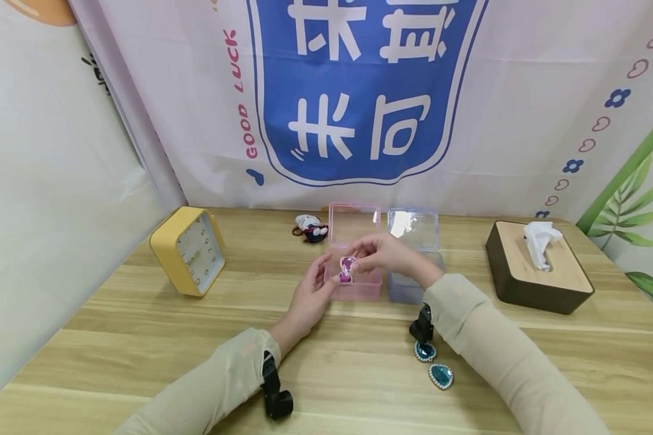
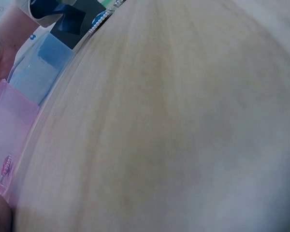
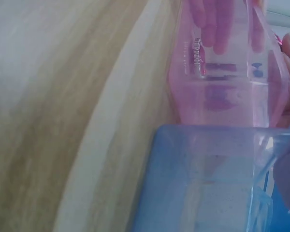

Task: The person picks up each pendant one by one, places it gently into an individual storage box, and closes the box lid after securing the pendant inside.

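Observation:
My right hand (image 1: 383,255) pinches a purple gem with a sparkling rim (image 1: 347,263) over an open pink plastic box (image 1: 356,292). Another purple gem (image 1: 345,278) shows just below it; the wrist views show a gem (image 3: 199,57) inside that box. At the box's left side is my left hand (image 1: 309,297), fingers extended along the wall and thumb near the front corner. Through the pink plastic, the right wrist view shows those fingers (image 3: 223,29) straight. A blue clear box (image 1: 408,292) stands open beside the pink one, partly behind my right forearm.
Two teal gems with beaded rims, one (image 1: 441,376) fully visible, lie below the right wrist. A yellow clock (image 1: 187,251) stands left, a tissue box (image 1: 541,266) right. Behind the boxes' raised lids hangs a printed cloth; a small doll (image 1: 310,228) lies near the pink lid.

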Demonstrator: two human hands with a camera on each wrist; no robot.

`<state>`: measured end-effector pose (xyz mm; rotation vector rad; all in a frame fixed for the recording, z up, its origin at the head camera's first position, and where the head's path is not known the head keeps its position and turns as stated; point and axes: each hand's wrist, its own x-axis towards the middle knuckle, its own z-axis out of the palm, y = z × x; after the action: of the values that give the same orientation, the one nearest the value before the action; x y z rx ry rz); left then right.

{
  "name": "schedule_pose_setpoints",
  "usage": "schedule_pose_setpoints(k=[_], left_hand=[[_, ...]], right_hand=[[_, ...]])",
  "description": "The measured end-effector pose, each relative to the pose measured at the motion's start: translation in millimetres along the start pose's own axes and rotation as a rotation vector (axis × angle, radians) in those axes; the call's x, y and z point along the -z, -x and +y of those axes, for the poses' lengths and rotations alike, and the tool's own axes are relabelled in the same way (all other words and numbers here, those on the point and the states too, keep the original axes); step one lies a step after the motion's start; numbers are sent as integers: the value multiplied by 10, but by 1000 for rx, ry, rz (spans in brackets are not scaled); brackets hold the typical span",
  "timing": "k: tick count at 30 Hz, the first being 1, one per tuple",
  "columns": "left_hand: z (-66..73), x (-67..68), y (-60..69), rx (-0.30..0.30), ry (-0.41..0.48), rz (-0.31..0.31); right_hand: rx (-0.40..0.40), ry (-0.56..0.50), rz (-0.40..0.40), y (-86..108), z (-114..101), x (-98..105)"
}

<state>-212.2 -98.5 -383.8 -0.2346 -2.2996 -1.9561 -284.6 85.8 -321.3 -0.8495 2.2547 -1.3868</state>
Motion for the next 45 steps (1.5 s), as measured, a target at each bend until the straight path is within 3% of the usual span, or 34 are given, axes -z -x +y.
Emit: schedule_pose_setpoints(k=[11,18,22,25,29,34,41,45], left_hand=[[-6,1,1,-7,4,-9],[2,16,23,-37,-16,-14],[-15,13,39,-87,-38,-7],[-17,5,30,-63,-33,-2],[-7,0,7,-13,-8,-6],[20,6,8,-8,-9,-4],[19,12,6,-1,-4,1],[21,5,14,2,-11,-1]], right_hand=[[17,133,-122,-72,-1,-18],[39,339,-239,-117,-75,-48],[37,405,-262,-133,-95,-76],[16,442,-267,-144,-103,-100],[3,509,-262,-155,-127,-131],[-43,531,-219,-175,-142,-145],[71,493,-118,-136,-75,-101],[53,428,-41,-59,-88,-44]])
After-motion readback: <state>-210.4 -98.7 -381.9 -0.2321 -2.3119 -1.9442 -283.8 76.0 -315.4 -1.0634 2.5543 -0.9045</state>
